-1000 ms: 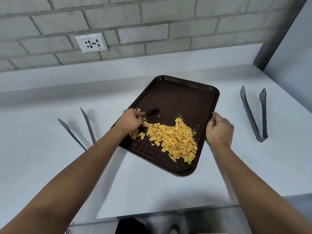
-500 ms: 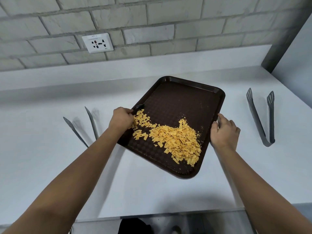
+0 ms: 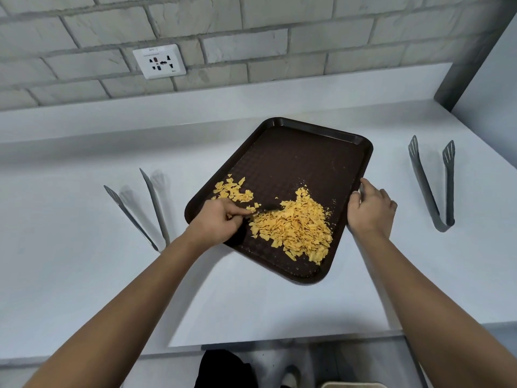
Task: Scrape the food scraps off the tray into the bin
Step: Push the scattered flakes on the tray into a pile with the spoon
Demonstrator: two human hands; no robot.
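A dark brown tray (image 3: 305,155) lies at an angle on the white counter. Yellow food scraps (image 3: 296,228) are heaped on its near half, with a smaller patch (image 3: 232,190) toward the left rim. My left hand (image 3: 215,225) is shut on a small black scraper (image 3: 270,207) whose dark tip touches the left side of the heap. My right hand (image 3: 369,208) grips the tray's right rim. The bin is hidden, except perhaps a pale rim (image 3: 352,385) at the bottom edge.
Grey tongs (image 3: 432,186) lie right of the tray; another grey pair (image 3: 140,211) lies left of it. A wall socket (image 3: 159,61) sits on the brick wall behind. The counter's front edge (image 3: 251,343) runs below my arms, with a dark object (image 3: 223,368) beneath.
My left hand moved from the tray's left rim down and right into the scraps, with the scraper tip now against the heap. The right hand kept its hold on the rim.
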